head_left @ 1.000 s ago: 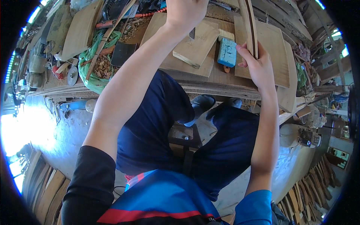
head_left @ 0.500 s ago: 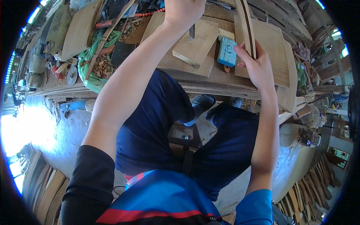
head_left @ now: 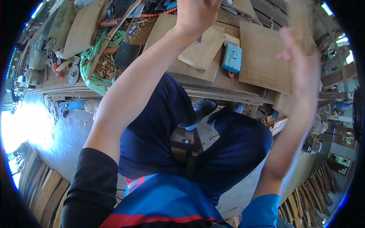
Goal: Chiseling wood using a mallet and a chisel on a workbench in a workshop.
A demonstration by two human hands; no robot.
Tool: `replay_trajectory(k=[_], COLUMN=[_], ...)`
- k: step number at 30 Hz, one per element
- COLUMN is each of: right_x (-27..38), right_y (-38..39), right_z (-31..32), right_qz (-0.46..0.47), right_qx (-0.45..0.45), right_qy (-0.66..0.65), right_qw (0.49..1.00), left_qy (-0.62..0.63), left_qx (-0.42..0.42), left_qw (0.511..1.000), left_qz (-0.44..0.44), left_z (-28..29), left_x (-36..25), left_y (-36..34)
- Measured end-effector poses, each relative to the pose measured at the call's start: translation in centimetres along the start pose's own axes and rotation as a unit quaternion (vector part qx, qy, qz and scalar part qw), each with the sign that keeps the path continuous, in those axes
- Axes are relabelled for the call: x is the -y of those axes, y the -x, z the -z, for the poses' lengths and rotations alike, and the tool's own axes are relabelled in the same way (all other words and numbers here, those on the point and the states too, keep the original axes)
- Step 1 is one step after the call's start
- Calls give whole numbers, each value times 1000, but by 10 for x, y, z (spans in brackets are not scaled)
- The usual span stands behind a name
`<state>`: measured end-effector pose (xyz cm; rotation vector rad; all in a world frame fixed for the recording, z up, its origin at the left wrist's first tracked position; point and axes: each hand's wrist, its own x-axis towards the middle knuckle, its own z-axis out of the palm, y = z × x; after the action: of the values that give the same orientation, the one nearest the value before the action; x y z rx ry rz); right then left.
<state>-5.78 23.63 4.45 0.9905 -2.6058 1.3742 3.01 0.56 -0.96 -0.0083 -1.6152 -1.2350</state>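
My left hand [head_left: 195,15] is at the top middle, cut off by the edge, its curled fingers partly hidden, closed on something I cannot make out. Below it lie pale cut boards [head_left: 207,49] and part of a dark pointed piece. My right hand [head_left: 300,57], smeared by motion at the upper right, grips a long wooden strip [head_left: 299,19] that runs out of the top edge. To its left, a worn blue block [head_left: 232,57] rests beside a broad pale board [head_left: 262,59], with a small orange-brown piece poking out beneath the block.
The wooden bench [head_left: 243,88] holds a green bag of shavings [head_left: 95,78], a dark flat piece [head_left: 127,55], a metal disc [head_left: 73,76] and assorted wood. My legs are under its edge. Planks [head_left: 53,193] stand at lower left, more [head_left: 304,201] at lower right.
My right hand has swung rightward with the wooden strip, away from the blue block, and is now blurred. My left hand has shifted slightly right.
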Motion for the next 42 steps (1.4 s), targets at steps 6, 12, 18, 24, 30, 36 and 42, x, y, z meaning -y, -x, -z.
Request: replay_trajectory(k=[6,12,18,24,30,36,42], right_x=[49,74,86,120,102,93,89], right_y=[-49,-54,-61,-57,-31,-28,-34], right_z=[61,74,81,82,42,42,38], right_qz=[186,201,220,208,193,154,188], right_qx=[-33,-4,8,-12,-28,-45,-51], right_qy=[13,67,95,204,205,168,206], right_qw=[982,977,971,957,959,973,959], left_qy=[-58,-68,-72,-73,-79,-103,-108], left_qx=[5,-2,13,-46,-32,-43,-60], left_qw=[998,997,997,994,995,993,992], left_qz=[-24,-37,-23,-66,-49,-30,-35], left_z=[-7,-7,2,-9,-5,-7,-7], left_x=[15,9,18,21,18,17,29], left_y=[-5,-7,-3,-5,-3,-5,-8])
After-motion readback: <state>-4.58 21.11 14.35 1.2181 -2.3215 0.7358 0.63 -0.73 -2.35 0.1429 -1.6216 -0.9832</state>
